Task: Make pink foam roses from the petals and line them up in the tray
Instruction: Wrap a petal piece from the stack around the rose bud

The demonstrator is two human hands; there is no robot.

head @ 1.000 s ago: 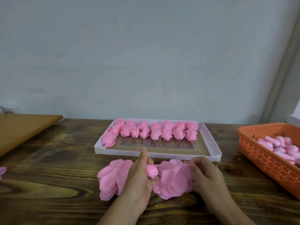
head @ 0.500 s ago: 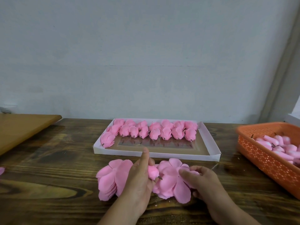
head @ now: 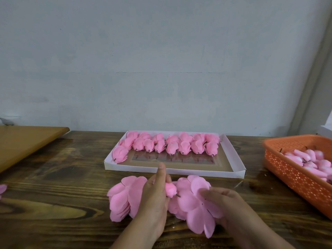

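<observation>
— Is any writing to be read on the bud (head: 170, 189) or around it?
— None is legible. The bud is pinched in the left hand (head: 156, 198), fingers curled round it and the forefinger raised; a short dark stem is seen pointing right from it.

— And the right hand (head: 226, 203)?
— A flat petal piece (head: 195, 207) is gripped at its middle by curled fingers, held just beside the bud's stem, above the counter (head: 59, 186).

— How many petal piles are counted?
— Two: one stack (head: 122, 198) left of the left hand, another under the right hand's piece, partly hidden.

— And the roses (head: 172, 146)?
— About seventeen are lined up in the white tray (head: 179, 170) behind the hands: two rows along the far side and one more at the left end. An exact count is hindered by overlap.

— What else is seen?
— An orange basket (head: 294, 177) with pink buds is set at the right; their number cannot be told. A lighter board (head: 23, 141) is seen at the left, and a stray pink scrap (head: 2, 188) at the left edge.
</observation>
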